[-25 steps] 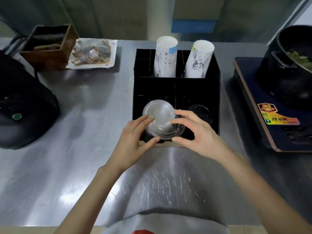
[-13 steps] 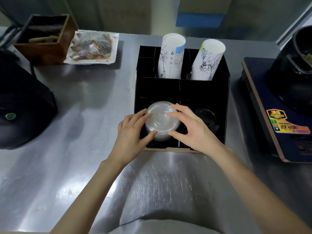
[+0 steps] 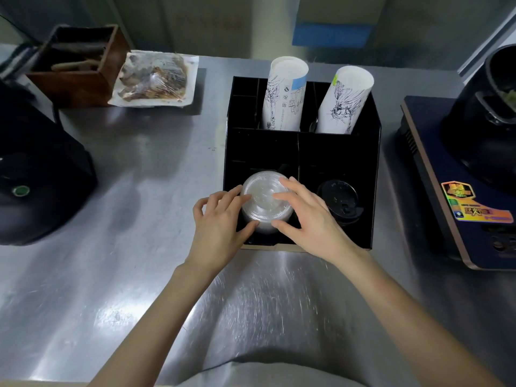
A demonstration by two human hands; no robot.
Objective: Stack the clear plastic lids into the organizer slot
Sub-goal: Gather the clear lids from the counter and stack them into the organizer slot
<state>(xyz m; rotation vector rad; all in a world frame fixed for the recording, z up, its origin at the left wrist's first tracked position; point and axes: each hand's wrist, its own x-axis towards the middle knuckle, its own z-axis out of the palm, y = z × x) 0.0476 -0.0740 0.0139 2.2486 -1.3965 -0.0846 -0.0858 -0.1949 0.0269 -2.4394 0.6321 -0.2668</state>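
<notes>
A stack of clear plastic lids (image 3: 262, 199) sits in the front left slot of the black organizer (image 3: 371, 169). My left hand (image 3: 220, 224) cups the stack's left side, thumb under its near edge. My right hand (image 3: 310, 219) holds the right side, with fingers lying over the top lid. The lower lids in the stack are hidden inside the slot and behind my fingers.
Black lids (image 3: 340, 199) fill the front right slot. Two sleeves of paper cups (image 3: 284, 93) lean in the back slots. A black appliance (image 3: 36, 174) stands at the left, an induction cooker (image 3: 458, 191) with a black pot (image 3: 488, 113) at the right, a wrapped food tray (image 3: 153, 79) and wooden box (image 3: 75, 60) behind.
Both hands have carried the lid stack down into the front left slot; it now sits lower, and my right fingers have shifted onto its top.
</notes>
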